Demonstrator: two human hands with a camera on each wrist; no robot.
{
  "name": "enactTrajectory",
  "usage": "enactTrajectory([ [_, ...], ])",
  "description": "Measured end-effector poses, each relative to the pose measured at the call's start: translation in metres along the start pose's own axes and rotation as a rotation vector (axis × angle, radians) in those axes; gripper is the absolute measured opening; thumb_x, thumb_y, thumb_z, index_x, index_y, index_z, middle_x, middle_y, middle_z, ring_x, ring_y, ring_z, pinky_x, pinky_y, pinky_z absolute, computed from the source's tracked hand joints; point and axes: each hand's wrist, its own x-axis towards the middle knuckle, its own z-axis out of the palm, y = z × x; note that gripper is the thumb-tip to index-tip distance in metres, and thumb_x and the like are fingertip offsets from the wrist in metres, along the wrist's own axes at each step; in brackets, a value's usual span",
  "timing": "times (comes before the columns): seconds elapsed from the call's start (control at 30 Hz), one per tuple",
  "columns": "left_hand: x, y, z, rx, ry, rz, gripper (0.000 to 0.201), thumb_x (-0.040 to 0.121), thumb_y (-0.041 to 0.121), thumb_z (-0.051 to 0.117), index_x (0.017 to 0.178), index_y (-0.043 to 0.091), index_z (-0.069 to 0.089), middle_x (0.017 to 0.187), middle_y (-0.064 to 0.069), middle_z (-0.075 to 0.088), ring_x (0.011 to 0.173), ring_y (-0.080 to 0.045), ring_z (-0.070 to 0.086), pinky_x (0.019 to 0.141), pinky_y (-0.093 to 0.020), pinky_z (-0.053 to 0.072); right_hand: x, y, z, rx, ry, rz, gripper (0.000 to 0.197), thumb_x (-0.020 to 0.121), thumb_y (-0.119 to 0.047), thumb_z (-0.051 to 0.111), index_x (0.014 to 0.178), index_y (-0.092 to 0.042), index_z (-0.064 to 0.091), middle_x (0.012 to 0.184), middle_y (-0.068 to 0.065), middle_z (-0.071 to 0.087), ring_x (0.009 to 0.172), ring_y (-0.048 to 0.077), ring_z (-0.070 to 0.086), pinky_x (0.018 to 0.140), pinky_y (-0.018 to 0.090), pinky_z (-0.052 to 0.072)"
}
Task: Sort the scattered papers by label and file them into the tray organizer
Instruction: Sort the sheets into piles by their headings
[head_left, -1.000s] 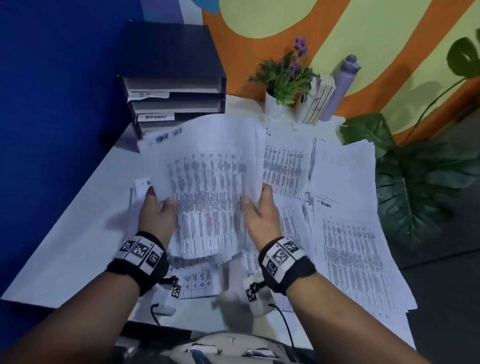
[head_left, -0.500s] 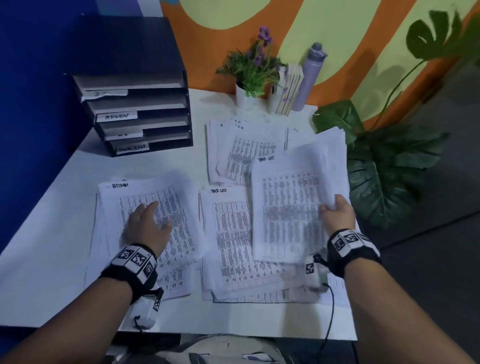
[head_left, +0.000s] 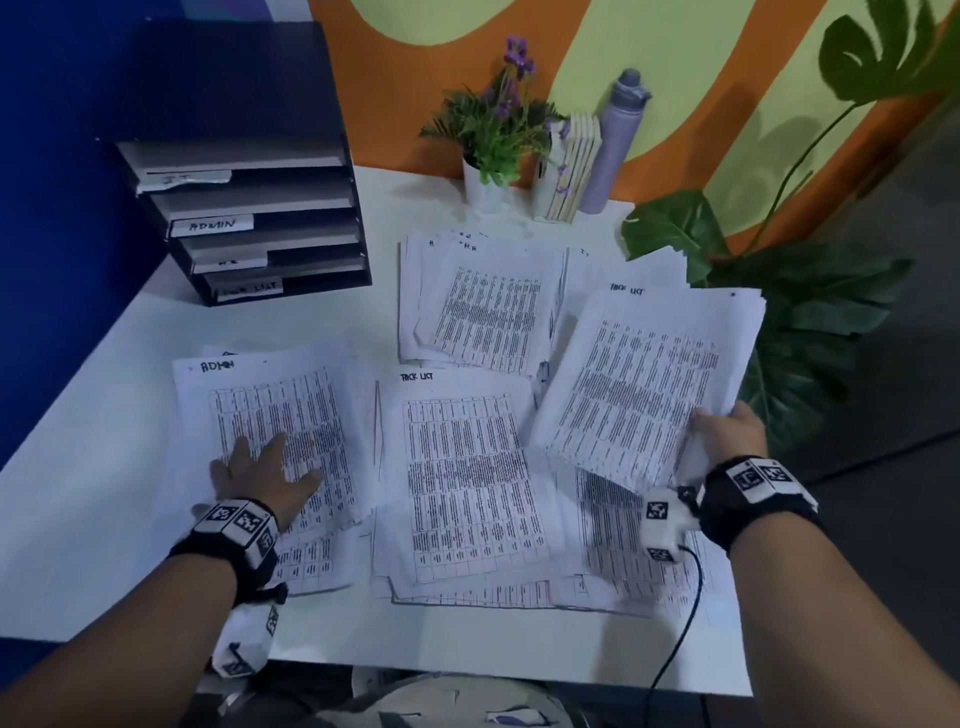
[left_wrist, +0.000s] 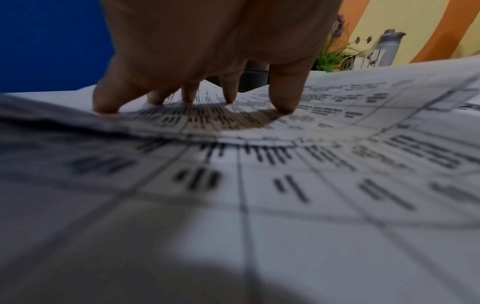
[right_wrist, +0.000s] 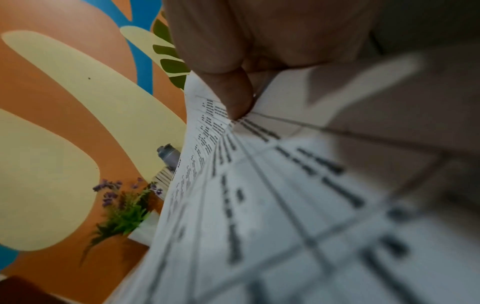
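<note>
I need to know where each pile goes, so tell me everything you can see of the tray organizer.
The tray organizer is a dark, boxy rack standing upright at the table's far left corner, against the blue wall. It has four stacked grey shelves, each with a white handwritten label on its front: IT, ADMIN, HR, then what looks like TACK LIST. No papers visibly lie inside; neither hand touches it.

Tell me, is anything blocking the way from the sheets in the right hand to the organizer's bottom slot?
Nothing visible does. The right hand pinches a TASK LIST sheaf raised above the table. Only flat piles lie between it and the tray organizer; its labelled bottom slot is open-fronted.
</note>
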Motion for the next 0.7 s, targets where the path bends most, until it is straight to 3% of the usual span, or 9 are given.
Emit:
enactTrajectory([
  [0.2, 0.002, -0.001, 0.002, 0.017, 0.019, -0.004, 0.087, 0.077, 0.073, 0.054, 0.149, 0.042, 0.018, 0.162, -0.001, -0.002, 0.146, -0.035, -0.005, 0.114, -0.061, 0.014, -0.027, -0.012, 0.030, 0.163, -0.239, -0.022, 0.015, 0.092, -0.006, 0.056, 0.105, -0.011, 0.062, 0.090, 0.010, 0.069, 0.074, 0.024, 0.065, 0.068, 0.031, 0.055],
  [0.3, 0.003, -0.002, 0.003, 0.018, 0.026, 0.003, 0.087, 0.075, 0.075, 0.054, 0.149, 0.043, 0.019, 0.161, -0.001, 0.000, 0.146, -0.035, -0.003, 0.114, -0.061, 0.015, -0.057, -0.001, 0.061, 0.085, -0.387, -0.031, 0.016, 0.090, -0.009, 0.057, 0.105, -0.014, 0.063, 0.089, 0.013, 0.069, 0.071, 0.027, 0.065, 0.066, 0.037, 0.054],
  [0.4, 0.002, -0.004, 0.001, 0.012, 0.030, 0.007, 0.086, 0.075, 0.075, 0.053, 0.148, 0.043, 0.020, 0.161, -0.001, 0.002, 0.146, -0.034, -0.001, 0.114, -0.061, 0.016, -0.087, 0.018, 0.095, -0.031, -0.504, -0.052, 0.021, 0.091, -0.011, 0.056, 0.110, -0.020, 0.058, 0.096, 0.006, 0.068, 0.082, 0.025, 0.068, 0.071, 0.042, 0.059],
  [0.47, -0.003, -0.003, -0.001, -0.014, 0.050, 0.008, 0.085, 0.077, 0.071, 0.055, 0.149, 0.041, 0.022, 0.162, -0.001, 0.002, 0.146, -0.032, 0.000, 0.114, -0.060, 0.016, -0.103, 0.027, 0.113, -0.161, -0.529, -0.151, 0.033, 0.090, -0.010, 0.055, 0.121, -0.019, 0.051, 0.105, 0.004, 0.063, 0.089, 0.022, 0.065, 0.074, 0.039, 0.059],
  [0.53, -0.011, -0.002, -0.004, -0.023, 0.080, -0.013, 0.085, 0.079, 0.068, 0.056, 0.150, 0.039, 0.019, 0.162, -0.002, -0.004, 0.147, -0.029, -0.004, 0.115, -0.060, 0.012, -0.110, 0.032, 0.125, -0.368, -0.460, -0.332, 0.057, 0.085, -0.005, 0.056, 0.137, -0.018, 0.039, 0.125, 0.006, 0.050, 0.110, 0.024, 0.056, 0.090, 0.039, 0.053],
  [0.6, -0.020, -0.003, -0.008, 0.023, 0.083, -0.042, 0.086, 0.080, 0.071, 0.052, 0.151, 0.040, 0.012, 0.161, -0.001, -0.013, 0.147, -0.027, -0.011, 0.114, -0.060, 0.006, -0.118, 0.029, 0.131, -0.633, -0.348, -0.500, 0.084, 0.077, -0.002, 0.060, 0.150, -0.019, 0.021, 0.146, 0.003, 0.026, 0.130, 0.024, 0.034, 0.108, 0.041, 0.035],
  [0.63, -0.023, -0.005, -0.009, 0.049, 0.071, -0.045, 0.087, 0.080, 0.074, 0.048, 0.151, 0.041, 0.009, 0.160, 0.000, -0.017, 0.147, -0.027, -0.013, 0.114, -0.060, 0.004, -0.124, 0.022, 0.132, -0.695, -0.319, -0.558, 0.089, 0.075, -0.001, 0.059, 0.151, -0.020, 0.017, 0.150, 0.000, 0.019, 0.134, 0.024, 0.025, 0.111, 0.042, 0.027],
  [0.7, -0.027, -0.009, -0.010, 0.095, 0.020, -0.034, 0.089, 0.079, 0.080, 0.039, 0.151, 0.042, 0.004, 0.159, -0.001, -0.021, 0.147, -0.028, -0.015, 0.114, -0.060, 0.002, -0.132, 0.012, 0.140, -0.683, -0.347, -0.650, 0.085, 0.075, -0.002, 0.057, 0.150, -0.022, 0.024, 0.150, -0.002, 0.021, 0.135, 0.023, 0.023, 0.111, 0.043, 0.025],
])
